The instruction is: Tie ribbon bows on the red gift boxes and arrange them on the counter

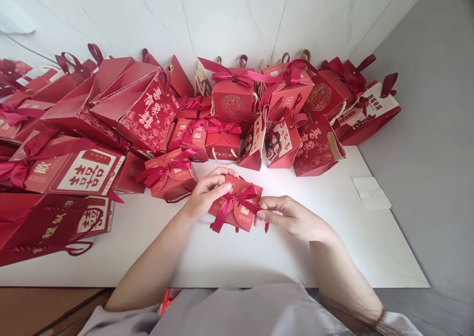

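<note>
A small red gift box (230, 216) with pale printed characters sits in front of me at the middle of the white table. Across its top lies a dark pink satin ribbon (242, 195) tied in a bow. My left hand (212, 190) grips the box at its left far side, thumb resting on top. At the right side, my right hand (287, 217) pinches a tail of the ribbon between thumb and fingers. The underside of the box is hidden.
Several red gift boxes (174, 173) with bows and cords crowd the left and back of the white table (344, 242). A folded white tissue (371, 192) lies near the right edge. Behind stands a white tiled wall (237, 15); a grey wall (433, 128) is on the right.
</note>
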The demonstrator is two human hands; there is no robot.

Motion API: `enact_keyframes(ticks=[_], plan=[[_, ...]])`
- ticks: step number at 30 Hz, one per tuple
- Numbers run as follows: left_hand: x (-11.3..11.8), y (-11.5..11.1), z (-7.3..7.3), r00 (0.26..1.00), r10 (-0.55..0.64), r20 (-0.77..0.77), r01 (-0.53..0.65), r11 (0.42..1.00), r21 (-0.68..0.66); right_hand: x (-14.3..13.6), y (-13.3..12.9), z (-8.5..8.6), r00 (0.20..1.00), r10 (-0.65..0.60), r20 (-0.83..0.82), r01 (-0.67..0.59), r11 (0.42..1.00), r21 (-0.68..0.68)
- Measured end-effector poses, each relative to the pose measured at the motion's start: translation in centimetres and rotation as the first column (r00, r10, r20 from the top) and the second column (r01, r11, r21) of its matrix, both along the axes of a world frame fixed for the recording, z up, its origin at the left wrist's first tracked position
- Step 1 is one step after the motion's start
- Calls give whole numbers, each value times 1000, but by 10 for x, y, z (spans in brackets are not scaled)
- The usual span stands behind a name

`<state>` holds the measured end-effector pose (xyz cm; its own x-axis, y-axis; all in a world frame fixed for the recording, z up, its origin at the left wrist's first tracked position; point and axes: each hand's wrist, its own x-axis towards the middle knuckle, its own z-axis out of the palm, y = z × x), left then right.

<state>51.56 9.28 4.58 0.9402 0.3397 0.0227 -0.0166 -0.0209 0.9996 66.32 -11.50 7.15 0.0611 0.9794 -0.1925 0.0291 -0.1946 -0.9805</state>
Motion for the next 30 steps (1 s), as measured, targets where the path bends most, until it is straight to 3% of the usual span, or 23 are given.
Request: enact_keyframes(ticks=[4, 13, 23, 30], plan=[[1, -4, -4, 1000, 15, 4, -14, 989, -150, 2, -2, 1, 999, -1, 52, 1, 1000, 6], [4, -9, -4, 999, 45, -4, -45, 969, -242, 5, -3, -3, 996, 32, 78, -31, 999, -13], [1, 5, -9, 997, -41, 66, 49, 991, -124, 9, -2, 0, 997, 74, -7, -74, 997, -10], [1, 5, -3, 999, -47, -7, 47, 997, -62, 7, -1, -1, 991, 112, 75, -113, 993, 15]])
